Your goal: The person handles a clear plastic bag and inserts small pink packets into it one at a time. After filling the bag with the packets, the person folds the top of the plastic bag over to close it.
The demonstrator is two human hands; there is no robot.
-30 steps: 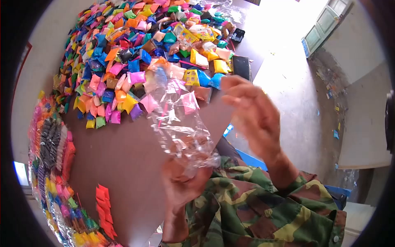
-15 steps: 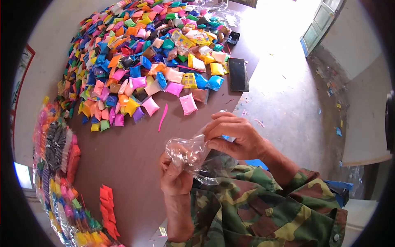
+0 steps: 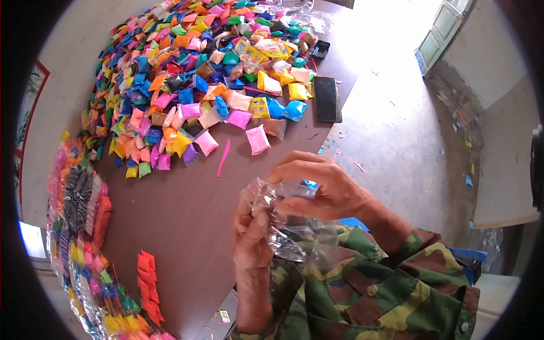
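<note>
A clear plastic bag (image 3: 294, 241), crinkled and see-through, hangs between my two hands above my lap. My left hand (image 3: 253, 238) grips its gathered left part, thumb pressed against the curled fingers. At the bag's upper edge is my right hand (image 3: 317, 187), its fingers bent around the film and the thumb low against it. The fingertips of both hands are partly covered by the shiny plastic. Beyond them on the table, a pink packet (image 3: 258, 140) lies nearest, with a thin pink plastic strip (image 3: 224, 158) to its left.
A large heap of colourful small packets (image 3: 187, 85) covers the far side of the brown table (image 3: 170, 209). Filled clear bags (image 3: 79, 226) line the left edge, beside a strip of red packets (image 3: 148, 286). A dark phone-like slab (image 3: 327, 99) lies near the right edge.
My hands have come closer together, the left moving right and slightly up. The bag has shifted right with them, and its lower part now spreads over my lap.
</note>
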